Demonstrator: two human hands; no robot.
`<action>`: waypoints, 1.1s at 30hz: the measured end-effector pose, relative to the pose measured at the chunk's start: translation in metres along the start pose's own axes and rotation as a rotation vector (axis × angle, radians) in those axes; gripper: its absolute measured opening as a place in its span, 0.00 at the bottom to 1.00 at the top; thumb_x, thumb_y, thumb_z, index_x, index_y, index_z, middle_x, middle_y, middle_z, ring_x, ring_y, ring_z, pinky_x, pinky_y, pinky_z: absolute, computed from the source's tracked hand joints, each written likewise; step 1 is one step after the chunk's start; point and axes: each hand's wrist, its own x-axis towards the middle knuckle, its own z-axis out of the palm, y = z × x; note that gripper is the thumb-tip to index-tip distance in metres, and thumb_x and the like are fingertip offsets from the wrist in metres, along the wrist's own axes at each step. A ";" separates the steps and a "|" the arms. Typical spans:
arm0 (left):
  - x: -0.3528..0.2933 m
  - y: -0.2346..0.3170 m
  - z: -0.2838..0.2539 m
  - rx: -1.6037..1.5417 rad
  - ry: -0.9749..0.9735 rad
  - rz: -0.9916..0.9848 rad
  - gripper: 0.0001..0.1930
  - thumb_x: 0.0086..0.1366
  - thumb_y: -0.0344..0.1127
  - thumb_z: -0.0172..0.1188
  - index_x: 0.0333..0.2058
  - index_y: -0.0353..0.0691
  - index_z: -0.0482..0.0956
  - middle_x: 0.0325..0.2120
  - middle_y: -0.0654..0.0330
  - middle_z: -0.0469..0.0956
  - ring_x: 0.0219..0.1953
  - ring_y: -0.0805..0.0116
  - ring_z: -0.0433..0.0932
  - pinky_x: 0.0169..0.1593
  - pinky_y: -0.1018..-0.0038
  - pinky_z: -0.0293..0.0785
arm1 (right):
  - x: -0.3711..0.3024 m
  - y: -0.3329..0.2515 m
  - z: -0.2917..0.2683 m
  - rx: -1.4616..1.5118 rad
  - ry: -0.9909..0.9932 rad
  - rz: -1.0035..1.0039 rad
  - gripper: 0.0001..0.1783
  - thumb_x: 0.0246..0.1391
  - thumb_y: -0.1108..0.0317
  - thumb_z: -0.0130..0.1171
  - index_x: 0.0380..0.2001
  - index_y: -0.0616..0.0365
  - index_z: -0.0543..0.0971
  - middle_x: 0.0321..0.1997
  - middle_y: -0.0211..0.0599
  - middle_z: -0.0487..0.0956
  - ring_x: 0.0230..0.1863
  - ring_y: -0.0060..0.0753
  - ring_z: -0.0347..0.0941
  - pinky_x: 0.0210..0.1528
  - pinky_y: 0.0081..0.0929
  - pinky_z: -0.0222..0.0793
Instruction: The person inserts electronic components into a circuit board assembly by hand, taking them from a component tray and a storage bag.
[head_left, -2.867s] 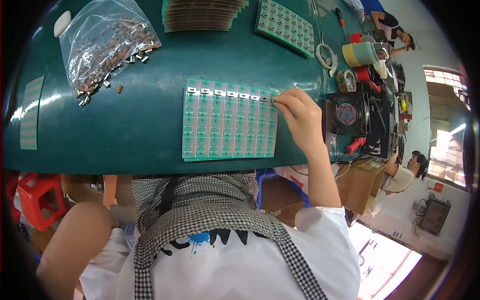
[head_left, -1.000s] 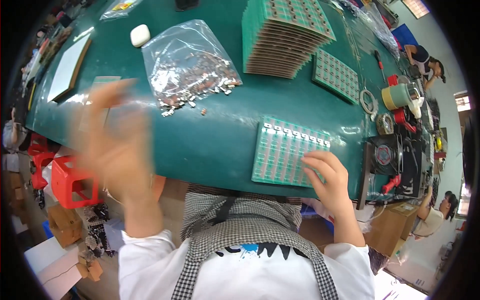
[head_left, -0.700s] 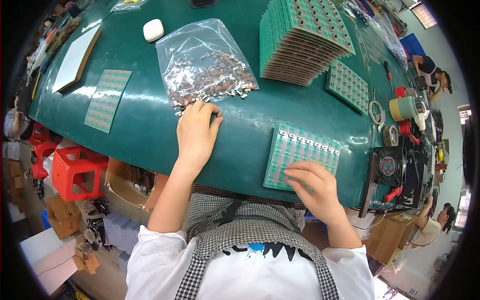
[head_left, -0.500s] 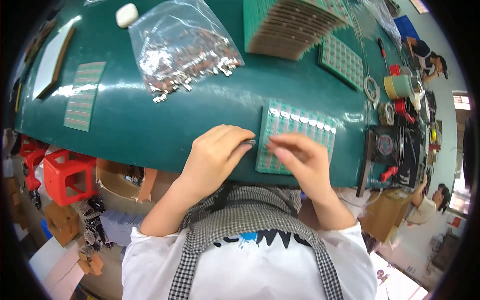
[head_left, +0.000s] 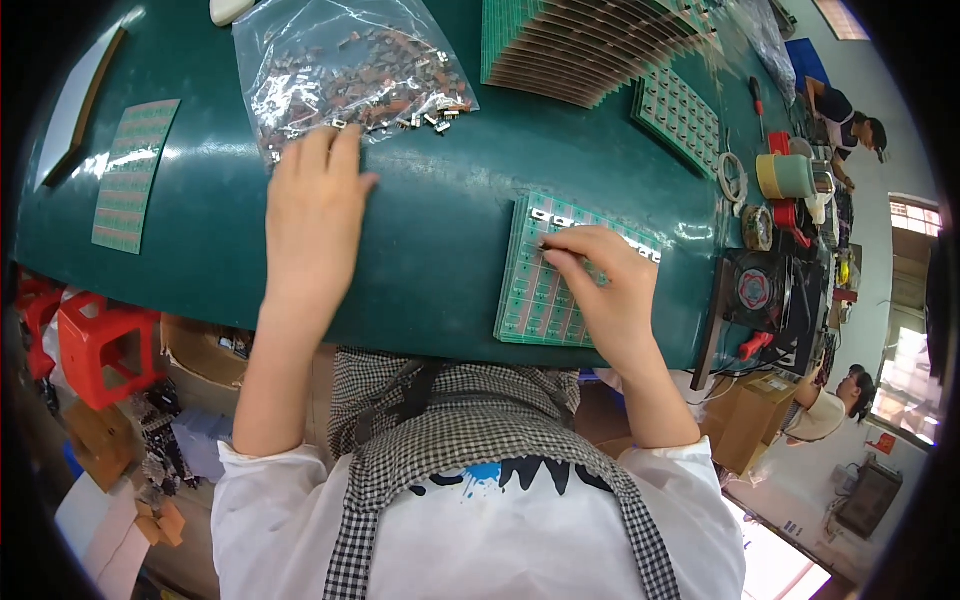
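My left hand [head_left: 315,205] reaches to the near edge of a clear plastic bag [head_left: 400,30], fingers stretched out among small metal-cased electronic components [head_left: 436,122] that lie at its mouth. Its fingertips touch or nearly touch the pieces there; I see none gripped. Thumb and forefinger of my right hand [head_left: 605,285] are pinched on a small dark component [head_left: 543,245] above the left side of a stacked green circuit board panel [head_left: 520,310]. Along the panel's far edge runs a row of white-and-metal components [head_left: 565,221], partly hidden behind my right hand.
Beyond the panel stand a tall fanned stack of boards [head_left: 560,50] and a smaller populated stack [head_left: 675,120]. One thin board [head_left: 138,175] lies at left. Tape rolls [head_left: 757,228], a screwdriver [head_left: 757,95] and a small fan [head_left: 760,290] line the right edge.
My left hand has moved from beside the panel, up and left to the bag's edge. My right hand has stayed over the panel, its finger and thumb now pinched on a component.
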 end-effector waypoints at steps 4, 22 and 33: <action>0.002 -0.011 0.011 -0.063 -0.013 0.018 0.12 0.59 0.27 0.59 0.43 0.35 0.76 0.40 0.54 0.75 0.44 0.51 0.73 0.49 0.60 0.70 | 0.004 0.004 0.009 -0.110 0.014 -0.188 0.09 0.46 0.78 0.65 0.34 0.61 0.82 0.36 0.38 0.81 0.38 0.38 0.78 0.40 0.28 0.74; 0.000 -0.007 0.010 -0.096 0.111 0.142 0.06 0.57 0.27 0.62 0.34 0.38 0.76 0.33 0.58 0.77 0.41 0.59 0.76 0.52 0.63 0.66 | 0.005 0.007 0.010 -0.256 0.034 -0.367 0.10 0.44 0.78 0.63 0.34 0.59 0.80 0.36 0.38 0.78 0.38 0.43 0.77 0.38 0.35 0.75; -0.046 0.052 0.001 -0.986 -0.073 -0.030 0.20 0.52 0.20 0.65 0.46 0.35 0.77 0.34 0.55 0.80 0.36 0.64 0.81 0.42 0.72 0.77 | -0.003 0.003 0.008 -0.373 0.014 -0.409 0.13 0.45 0.77 0.63 0.38 0.58 0.81 0.36 0.38 0.79 0.36 0.42 0.77 0.35 0.34 0.74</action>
